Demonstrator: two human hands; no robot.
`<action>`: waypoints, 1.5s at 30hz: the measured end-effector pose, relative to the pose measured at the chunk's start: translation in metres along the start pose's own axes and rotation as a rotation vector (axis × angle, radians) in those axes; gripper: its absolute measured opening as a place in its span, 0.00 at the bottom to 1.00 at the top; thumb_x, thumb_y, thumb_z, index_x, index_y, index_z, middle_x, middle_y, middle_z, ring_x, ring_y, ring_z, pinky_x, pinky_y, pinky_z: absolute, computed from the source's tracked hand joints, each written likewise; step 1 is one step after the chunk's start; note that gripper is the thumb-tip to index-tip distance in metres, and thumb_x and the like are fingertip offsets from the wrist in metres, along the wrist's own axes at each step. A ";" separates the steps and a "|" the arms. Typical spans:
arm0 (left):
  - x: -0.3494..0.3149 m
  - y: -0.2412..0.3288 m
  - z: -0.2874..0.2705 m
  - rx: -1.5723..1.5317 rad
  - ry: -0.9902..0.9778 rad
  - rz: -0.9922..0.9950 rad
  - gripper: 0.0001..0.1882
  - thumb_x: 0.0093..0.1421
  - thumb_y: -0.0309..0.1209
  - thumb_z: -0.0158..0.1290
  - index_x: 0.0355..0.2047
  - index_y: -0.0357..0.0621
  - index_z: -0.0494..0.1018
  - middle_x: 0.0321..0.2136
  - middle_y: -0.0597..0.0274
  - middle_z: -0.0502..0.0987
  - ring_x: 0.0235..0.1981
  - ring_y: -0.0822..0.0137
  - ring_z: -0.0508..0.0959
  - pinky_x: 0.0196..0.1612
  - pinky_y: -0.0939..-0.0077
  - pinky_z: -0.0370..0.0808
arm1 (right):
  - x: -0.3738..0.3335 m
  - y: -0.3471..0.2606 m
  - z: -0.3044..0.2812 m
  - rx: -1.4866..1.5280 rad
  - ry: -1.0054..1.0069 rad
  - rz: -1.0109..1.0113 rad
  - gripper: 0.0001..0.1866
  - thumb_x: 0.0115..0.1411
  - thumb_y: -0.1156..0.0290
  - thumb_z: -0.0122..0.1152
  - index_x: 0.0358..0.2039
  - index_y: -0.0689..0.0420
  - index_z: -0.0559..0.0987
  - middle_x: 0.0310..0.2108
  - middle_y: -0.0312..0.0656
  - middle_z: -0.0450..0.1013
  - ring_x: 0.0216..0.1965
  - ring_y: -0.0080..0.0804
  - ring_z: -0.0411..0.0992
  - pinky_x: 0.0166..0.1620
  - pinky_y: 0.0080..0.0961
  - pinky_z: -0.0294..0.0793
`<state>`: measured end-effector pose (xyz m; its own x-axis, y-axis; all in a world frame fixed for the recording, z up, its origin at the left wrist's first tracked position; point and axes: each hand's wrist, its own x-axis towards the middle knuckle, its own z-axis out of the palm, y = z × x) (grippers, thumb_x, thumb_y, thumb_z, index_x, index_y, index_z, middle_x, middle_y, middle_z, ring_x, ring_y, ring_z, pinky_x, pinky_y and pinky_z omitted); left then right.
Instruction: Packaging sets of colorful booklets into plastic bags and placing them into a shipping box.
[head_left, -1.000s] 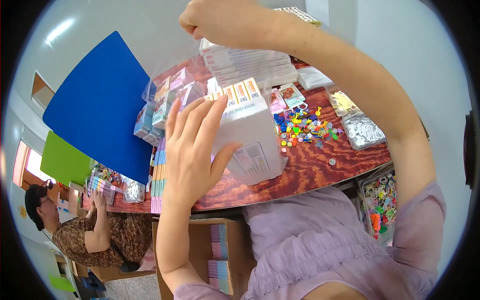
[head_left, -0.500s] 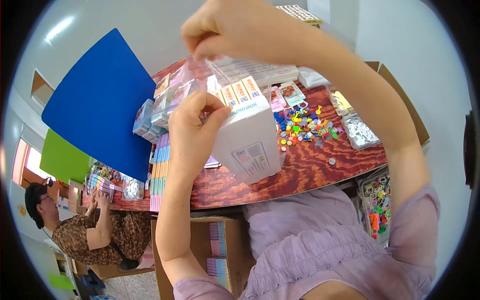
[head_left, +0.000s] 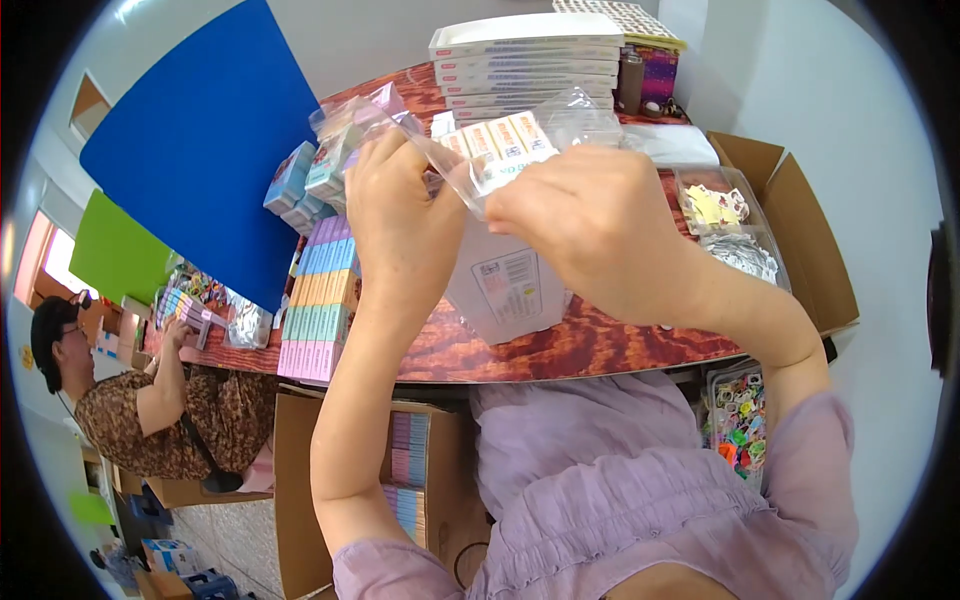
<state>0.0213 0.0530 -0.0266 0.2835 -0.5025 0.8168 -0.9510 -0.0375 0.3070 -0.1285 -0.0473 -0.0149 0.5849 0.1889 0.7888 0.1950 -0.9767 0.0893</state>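
Observation:
A white cardboard box (head_left: pixel 506 290) stands on the table in front of me, with several small white-and-orange boxes (head_left: pixel 492 140) upright in its top. Clear plastic film (head_left: pixel 452 172) rises loosely around the upper part of the box. On the left side, my left hand (head_left: pixel 403 215) is closed, pinching the film near the box's top edge. My right hand (head_left: pixel 590 225) is closed too, its fingertips gripping the film at the front corner and covering part of the box. Both thumbs and fingers sit close together across the box's near top edge.
Behind the box rises a stack of white trays (head_left: pixel 527 60). Rows of pastel boxes (head_left: pixel 318 300) lie to the left, near a blue panel (head_left: pixel 195 150). Right are a parts tray (head_left: pixel 735 215) and an open carton (head_left: pixel 800 230). A co-worker (head_left: pixel 150 400) sits at far left.
My right hand has come down from above the box to its front top corner, bringing the plastic film with it. My left hand stays closed beside the top edge.

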 end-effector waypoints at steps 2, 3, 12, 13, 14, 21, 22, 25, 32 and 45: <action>0.001 -0.002 -0.003 -0.006 -0.002 -0.030 0.09 0.48 0.29 0.61 0.23 0.37 0.74 0.23 0.56 0.72 0.31 0.55 0.73 0.34 0.64 0.68 | -0.007 -0.006 0.003 -0.063 -0.019 -0.032 0.08 0.47 0.71 0.60 0.28 0.60 0.76 0.24 0.42 0.75 0.26 0.38 0.75 0.29 0.32 0.73; 0.003 -0.006 -0.005 -0.027 -0.068 -0.030 0.08 0.48 0.29 0.61 0.24 0.37 0.75 0.24 0.56 0.73 0.31 0.55 0.73 0.35 0.64 0.69 | -0.009 -0.009 0.005 -0.130 -0.032 -0.057 0.09 0.46 0.71 0.59 0.28 0.61 0.76 0.26 0.43 0.76 0.28 0.38 0.76 0.31 0.31 0.75; -0.016 -0.034 -0.029 0.018 0.283 0.322 0.07 0.54 0.20 0.52 0.34 0.34 0.74 0.31 0.52 0.76 0.31 0.56 0.76 0.36 0.69 0.73 | -0.017 -0.011 0.023 -0.298 0.071 -0.171 0.11 0.41 0.73 0.58 0.28 0.62 0.76 0.28 0.43 0.76 0.33 0.35 0.77 0.39 0.29 0.78; -0.024 -0.031 -0.031 0.016 0.279 0.327 0.07 0.54 0.20 0.52 0.34 0.34 0.74 0.31 0.52 0.76 0.31 0.56 0.76 0.36 0.69 0.73 | -0.018 -0.012 0.024 -0.301 0.074 -0.166 0.11 0.41 0.73 0.58 0.28 0.62 0.76 0.28 0.43 0.76 0.33 0.35 0.77 0.39 0.29 0.78; -0.031 -0.021 -0.032 -0.024 0.288 0.263 0.05 0.54 0.20 0.52 0.33 0.34 0.73 0.31 0.53 0.75 0.30 0.59 0.75 0.34 0.72 0.71 | -0.020 -0.010 0.024 -0.327 0.081 -0.171 0.10 0.41 0.73 0.58 0.27 0.62 0.76 0.28 0.42 0.75 0.33 0.34 0.77 0.38 0.29 0.78; -0.061 0.009 -0.021 -0.698 0.192 -0.472 0.06 0.59 0.25 0.56 0.27 0.36 0.72 0.20 0.72 0.71 0.22 0.83 0.65 0.25 0.89 0.60 | -0.023 -0.009 0.027 -0.371 0.109 -0.216 0.08 0.40 0.74 0.59 0.24 0.61 0.75 0.25 0.41 0.73 0.32 0.33 0.76 0.38 0.28 0.77; -0.067 0.011 -0.021 -0.705 0.225 -0.516 0.06 0.59 0.25 0.56 0.27 0.36 0.72 0.20 0.71 0.72 0.22 0.83 0.66 0.26 0.89 0.62 | -0.023 -0.009 0.027 -0.371 0.112 -0.215 0.08 0.40 0.74 0.59 0.24 0.61 0.75 0.25 0.41 0.73 0.32 0.33 0.76 0.38 0.28 0.77; -0.088 0.005 -0.009 -0.742 0.286 -0.598 0.05 0.59 0.23 0.56 0.26 0.38 0.73 0.20 0.69 0.73 0.23 0.81 0.70 0.29 0.89 0.66 | -0.026 -0.010 0.029 -0.354 0.091 -0.197 0.09 0.40 0.73 0.58 0.25 0.61 0.75 0.26 0.41 0.73 0.33 0.34 0.75 0.40 0.29 0.77; -0.102 -0.013 0.005 -0.839 0.376 -0.648 0.04 0.58 0.23 0.57 0.26 0.38 0.74 0.22 0.67 0.75 0.24 0.79 0.72 0.30 0.86 0.68 | -0.053 -0.002 0.046 -0.243 -0.098 -0.176 0.07 0.40 0.70 0.55 0.21 0.58 0.71 0.24 0.37 0.65 0.30 0.32 0.67 0.43 0.32 0.68; -0.102 -0.018 0.017 -0.790 0.364 -0.557 0.05 0.60 0.22 0.54 0.26 0.39 0.72 0.22 0.68 0.73 0.24 0.79 0.68 0.29 0.87 0.65 | -0.044 -0.015 0.029 0.675 0.425 0.957 0.12 0.52 0.76 0.67 0.34 0.60 0.71 0.31 0.36 0.67 0.32 0.19 0.69 0.34 0.18 0.73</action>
<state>0.0074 0.0901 -0.1241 0.8041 -0.2912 0.5183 -0.3578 0.4593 0.8130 -0.1342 -0.0385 -0.0680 0.4387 -0.7400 0.5098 0.2703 -0.4324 -0.8602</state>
